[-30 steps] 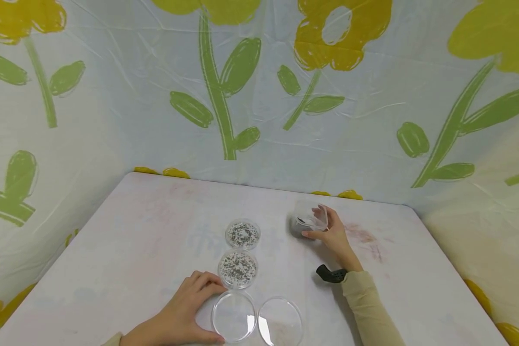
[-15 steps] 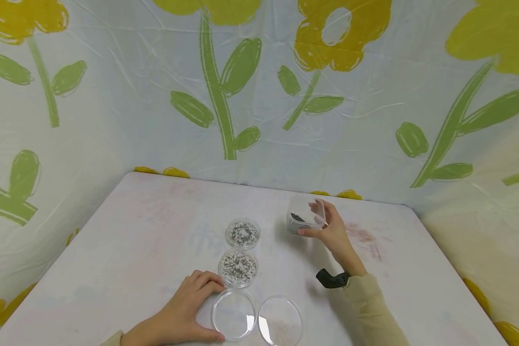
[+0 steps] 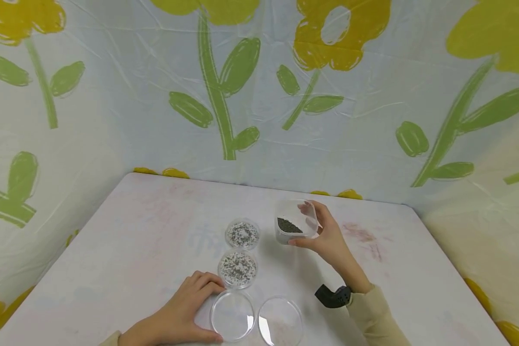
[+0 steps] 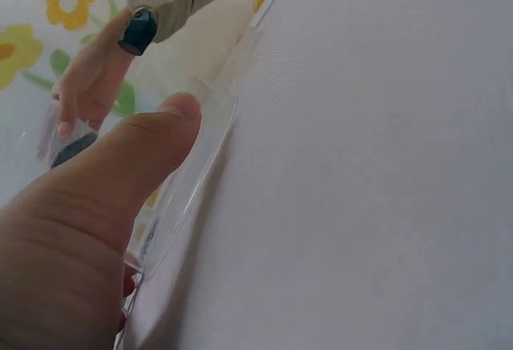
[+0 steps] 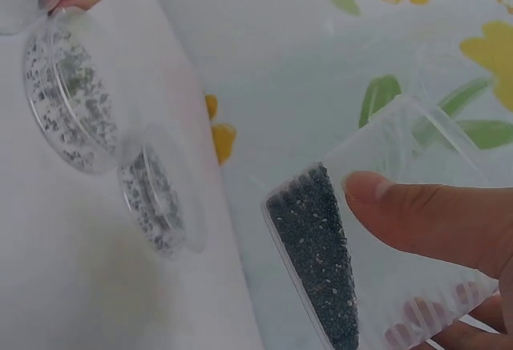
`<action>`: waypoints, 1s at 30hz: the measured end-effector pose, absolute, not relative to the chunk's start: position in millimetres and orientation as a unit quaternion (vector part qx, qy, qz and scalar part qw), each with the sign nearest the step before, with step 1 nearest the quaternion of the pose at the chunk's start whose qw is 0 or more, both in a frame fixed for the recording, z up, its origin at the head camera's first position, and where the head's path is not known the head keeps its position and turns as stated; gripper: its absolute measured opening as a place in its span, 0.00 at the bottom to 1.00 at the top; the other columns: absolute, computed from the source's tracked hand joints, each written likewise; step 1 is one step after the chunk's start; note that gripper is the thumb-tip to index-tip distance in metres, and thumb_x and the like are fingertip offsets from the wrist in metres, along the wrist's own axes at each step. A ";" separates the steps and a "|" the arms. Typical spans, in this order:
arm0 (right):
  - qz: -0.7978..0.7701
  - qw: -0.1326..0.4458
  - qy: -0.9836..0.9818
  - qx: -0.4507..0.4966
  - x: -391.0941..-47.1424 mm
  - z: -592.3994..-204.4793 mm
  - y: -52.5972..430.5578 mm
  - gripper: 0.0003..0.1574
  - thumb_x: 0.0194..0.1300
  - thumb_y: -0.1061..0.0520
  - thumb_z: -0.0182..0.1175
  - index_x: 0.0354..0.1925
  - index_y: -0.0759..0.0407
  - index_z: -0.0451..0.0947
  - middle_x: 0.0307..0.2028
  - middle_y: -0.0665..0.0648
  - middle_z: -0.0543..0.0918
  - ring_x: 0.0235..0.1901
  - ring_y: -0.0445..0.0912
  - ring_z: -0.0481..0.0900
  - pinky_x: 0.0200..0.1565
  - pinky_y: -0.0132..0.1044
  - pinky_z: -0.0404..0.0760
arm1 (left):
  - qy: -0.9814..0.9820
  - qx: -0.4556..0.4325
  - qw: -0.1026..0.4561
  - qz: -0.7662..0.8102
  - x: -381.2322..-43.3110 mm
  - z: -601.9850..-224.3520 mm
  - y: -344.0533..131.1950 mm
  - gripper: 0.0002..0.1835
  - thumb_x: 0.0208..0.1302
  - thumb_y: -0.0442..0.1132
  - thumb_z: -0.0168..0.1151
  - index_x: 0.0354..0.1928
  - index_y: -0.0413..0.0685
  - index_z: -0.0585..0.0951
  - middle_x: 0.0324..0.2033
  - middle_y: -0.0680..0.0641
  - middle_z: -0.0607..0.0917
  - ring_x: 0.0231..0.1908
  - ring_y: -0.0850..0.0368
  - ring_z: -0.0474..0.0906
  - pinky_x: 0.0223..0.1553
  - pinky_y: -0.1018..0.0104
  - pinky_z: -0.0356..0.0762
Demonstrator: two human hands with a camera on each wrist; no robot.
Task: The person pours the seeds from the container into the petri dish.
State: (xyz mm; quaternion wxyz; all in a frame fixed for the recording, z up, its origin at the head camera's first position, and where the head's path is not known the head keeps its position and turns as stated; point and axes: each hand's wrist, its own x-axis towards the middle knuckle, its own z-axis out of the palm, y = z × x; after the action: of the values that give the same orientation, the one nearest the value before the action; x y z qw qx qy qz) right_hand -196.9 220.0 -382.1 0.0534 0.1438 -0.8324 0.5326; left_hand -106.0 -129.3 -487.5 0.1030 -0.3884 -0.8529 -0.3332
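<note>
My right hand point(image 3: 328, 238) grips a clear plastic tub point(image 3: 283, 239) above the table's right half, thumb on one side and fingers on the other. The tub leans left, and dark seed-like grains point(image 5: 317, 262) are gathered in its lower corner. At the near edge, my left hand point(image 3: 183, 307) holds a clear petri dish point(image 3: 232, 316) between its thumb and fingers; the dish has nothing in it. Two petri dishes lie beyond it in a line, the nearer dish point(image 3: 238, 268) and the farther dish point(image 3: 242, 234), both scattered with dark specks.
Another clear round dish or lid point(image 3: 280, 321) lies just right of the held dish. The white table point(image 3: 134, 240) has faint pink and grey stains. A flower-print sheet point(image 3: 259, 96) hangs behind and at the sides. A black wrist device point(image 3: 334, 296) sits on the right wrist.
My right hand has lifted the tub off the table and moved it left towards the speckled dishes, tilting it so the dark grains show. The left hand has stayed at the dish.
</note>
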 end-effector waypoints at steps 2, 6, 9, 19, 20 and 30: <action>0.527 0.059 -0.832 0.162 -191.2 -378.9 215.8 0.59 0.43 0.63 0.81 0.69 0.56 0.61 0.65 0.57 0.72 0.68 0.50 0.65 0.65 0.57 0.63 | -0.847 -0.401 0.107 -0.332 -108.3 -488.1 -130.6 0.38 0.42 0.70 0.74 0.55 0.63 0.77 0.57 0.61 0.73 0.56 0.67 0.62 0.51 0.63 0.65; 0.510 0.070 -0.836 0.193 -181.5 -373.3 207.6 0.59 0.44 0.63 0.81 0.69 0.55 0.61 0.66 0.55 0.72 0.68 0.51 0.64 0.64 0.60 0.63 | -0.832 -0.427 0.113 -0.336 -114.2 -489.2 -133.9 0.38 0.43 0.69 0.74 0.56 0.63 0.76 0.57 0.60 0.73 0.55 0.66 0.63 0.51 0.62 0.66; 0.495 0.078 -0.840 0.208 -175.2 -370.2 201.1 0.60 0.42 0.64 0.81 0.70 0.53 0.61 0.65 0.53 0.72 0.67 0.51 0.65 0.64 0.61 0.63 | -0.820 -0.445 0.113 -0.343 -118.7 -489.5 -136.2 0.38 0.43 0.68 0.75 0.55 0.62 0.76 0.57 0.59 0.73 0.55 0.65 0.64 0.51 0.62 0.67; 0.461 0.120 -0.830 0.290 -157.7 -370.8 182.5 0.62 0.40 0.64 0.82 0.70 0.52 0.62 0.66 0.52 0.69 0.64 0.51 0.68 0.64 0.52 0.69 | -0.790 -0.478 0.101 -0.371 -130.5 -492.6 -138.6 0.38 0.40 0.67 0.77 0.52 0.60 0.77 0.54 0.59 0.75 0.54 0.65 0.66 0.52 0.65 0.66; 0.461 0.125 -0.825 0.302 -156.8 -371.8 181.0 0.62 0.40 0.64 0.82 0.70 0.53 0.62 0.66 0.53 0.69 0.64 0.52 0.69 0.64 0.52 0.69 | -0.788 -0.479 0.100 -0.372 -130.7 -492.7 -138.5 0.38 0.40 0.67 0.78 0.53 0.60 0.77 0.54 0.59 0.75 0.54 0.64 0.66 0.52 0.65 0.66; 0.428 0.164 -0.792 0.403 -153.3 -381.1 166.4 0.60 0.43 0.67 0.79 0.71 0.63 0.59 0.65 0.57 0.70 0.64 0.53 0.69 0.63 0.45 0.69 | -0.784 -0.480 0.106 -0.378 -131.1 -491.4 -138.4 0.39 0.39 0.66 0.79 0.53 0.59 0.77 0.54 0.57 0.74 0.54 0.63 0.67 0.52 0.65 0.67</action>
State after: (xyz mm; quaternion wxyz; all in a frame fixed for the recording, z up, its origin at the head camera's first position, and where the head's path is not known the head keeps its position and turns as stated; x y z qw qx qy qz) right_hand -153.3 166.4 -381.1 0.1638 0.4031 -0.7923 0.4278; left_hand -131.1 -138.4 -491.4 0.1057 -0.4804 -0.7844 -0.3777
